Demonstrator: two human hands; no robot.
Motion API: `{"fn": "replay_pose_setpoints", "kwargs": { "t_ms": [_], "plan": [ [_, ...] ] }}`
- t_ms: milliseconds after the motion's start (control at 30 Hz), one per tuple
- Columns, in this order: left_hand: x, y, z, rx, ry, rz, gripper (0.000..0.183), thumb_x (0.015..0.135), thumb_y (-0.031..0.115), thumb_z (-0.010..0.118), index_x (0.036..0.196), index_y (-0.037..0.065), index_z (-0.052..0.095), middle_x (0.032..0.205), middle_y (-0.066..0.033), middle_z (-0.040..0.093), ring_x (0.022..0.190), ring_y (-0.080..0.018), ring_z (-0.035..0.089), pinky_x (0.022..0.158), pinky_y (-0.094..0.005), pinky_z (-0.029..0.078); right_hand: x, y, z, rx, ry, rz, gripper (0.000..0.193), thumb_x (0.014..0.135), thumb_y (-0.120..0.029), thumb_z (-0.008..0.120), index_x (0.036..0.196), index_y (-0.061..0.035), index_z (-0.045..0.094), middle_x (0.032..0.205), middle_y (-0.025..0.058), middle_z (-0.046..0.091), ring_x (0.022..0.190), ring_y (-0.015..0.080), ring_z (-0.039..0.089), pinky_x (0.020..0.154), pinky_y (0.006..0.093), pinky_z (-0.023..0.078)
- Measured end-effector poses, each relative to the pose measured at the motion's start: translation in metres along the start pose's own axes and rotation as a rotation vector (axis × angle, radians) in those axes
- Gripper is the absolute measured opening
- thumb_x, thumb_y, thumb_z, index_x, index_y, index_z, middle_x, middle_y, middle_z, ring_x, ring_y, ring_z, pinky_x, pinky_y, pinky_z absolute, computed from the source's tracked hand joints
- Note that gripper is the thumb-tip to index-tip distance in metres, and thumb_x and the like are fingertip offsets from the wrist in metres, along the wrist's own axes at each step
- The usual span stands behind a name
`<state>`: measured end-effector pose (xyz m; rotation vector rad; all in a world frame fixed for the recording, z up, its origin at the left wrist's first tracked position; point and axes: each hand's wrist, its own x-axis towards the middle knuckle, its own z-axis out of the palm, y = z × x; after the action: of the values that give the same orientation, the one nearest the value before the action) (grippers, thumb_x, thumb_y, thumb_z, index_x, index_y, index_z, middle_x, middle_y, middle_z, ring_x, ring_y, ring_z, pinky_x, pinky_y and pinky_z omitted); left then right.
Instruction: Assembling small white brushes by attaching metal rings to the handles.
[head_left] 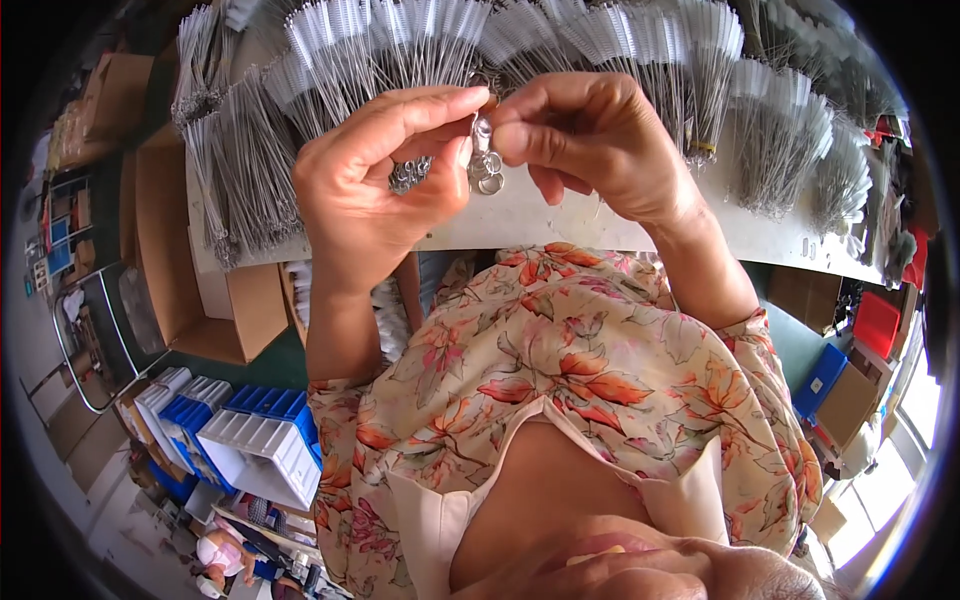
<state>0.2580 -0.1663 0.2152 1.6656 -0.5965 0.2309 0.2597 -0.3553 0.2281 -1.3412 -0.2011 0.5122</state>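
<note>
Above the near edge of the table, both my hands are raised and brought together around a small cluster of shiny metal rings [488, 182]. My left hand [385, 165] is closed in a pinch, with the thumb and index fingertip at the cluster's left side. From the right, my right hand [600, 140] pinches at the same cluster, its other fingers curled in. Round rings dangle below the fingertips; exactly how they join is too small to tell. Behind the hands lie bundles of wire-handled brushes [385, 50] with whitish bristles. More metal rings [410, 175] show behind my left hand.
Brush bundles [780, 130] cover much of the pale table [590, 228]. An open cardboard box [240, 310] stands left of the table. Blue and white plastic bins [265, 440] are at lower left, a red bin [876, 324] at right. Another person [222, 552] sits far off at lower left.
</note>
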Motion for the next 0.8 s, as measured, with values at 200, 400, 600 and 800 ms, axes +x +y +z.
{"fn": "replay_pose_setpoints", "kwargs": {
  "t_ms": [200, 400, 600, 800],
  "plan": [
    [0.011, -0.008, -0.016, 0.012, -0.25, -0.196, 0.021, 0.077, -0.003, 0.062, 0.098, -0.004, 0.063, 0.093, -0.0123, 0.065, 0.076, -0.0129, 0.063, 0.069, -0.0223, 0.053, -0.009, 0.04, 0.008, -0.22, 0.112, -0.082, 0.008, 0.078, -0.007, 0.066, 0.085, -0.0024, 0.066, 0.072, 0.003, 0.061, 0.056, 0.0083, 0.054, 0.05, 0.0224, 0.045],
    [0.038, -0.096, -0.022, 0.972, -0.229, -0.569, 0.029, 0.082, 0.033, 0.061, 0.082, 0.004, 0.063, 0.072, -0.0069, 0.065, 0.065, -0.0171, 0.062, 0.06, -0.0303, 0.048, -0.007, 0.146, 0.014, -0.96, -0.056, -0.297, 0.01, 0.08, -0.018, 0.059, 0.078, -0.0076, 0.06, 0.081, 0.0054, 0.06, 0.07, 0.0246, 0.061, 0.062, 0.0347, 0.05],
    [0.024, -0.107, -0.034, 0.908, -0.069, -0.58, 0.023, 0.082, 0.031, 0.06, 0.077, 0.008, 0.063, 0.07, -0.0069, 0.065, 0.067, -0.0237, 0.063, 0.061, -0.0342, 0.048, 0.026, 0.097, -0.035, -1.212, 0.219, -0.569, 0.005, 0.075, -0.005, 0.063, 0.08, -0.0057, 0.064, 0.073, 0.0067, 0.062, 0.064, 0.0207, 0.06, 0.056, 0.0295, 0.052],
    [0.024, -0.102, -0.018, 1.071, -0.034, -0.439, 0.021, 0.082, 0.029, 0.057, 0.08, 0.008, 0.061, 0.072, -0.0123, 0.063, 0.07, -0.0313, 0.062, 0.062, -0.04, 0.047, 0.05, 0.071, -0.079, -1.522, 0.46, -0.236, 0.014, 0.081, -0.023, 0.057, 0.081, -0.0093, 0.056, 0.087, 0.0084, 0.06, 0.074, 0.0317, 0.061, 0.061, 0.0417, 0.049]
  ]
}}
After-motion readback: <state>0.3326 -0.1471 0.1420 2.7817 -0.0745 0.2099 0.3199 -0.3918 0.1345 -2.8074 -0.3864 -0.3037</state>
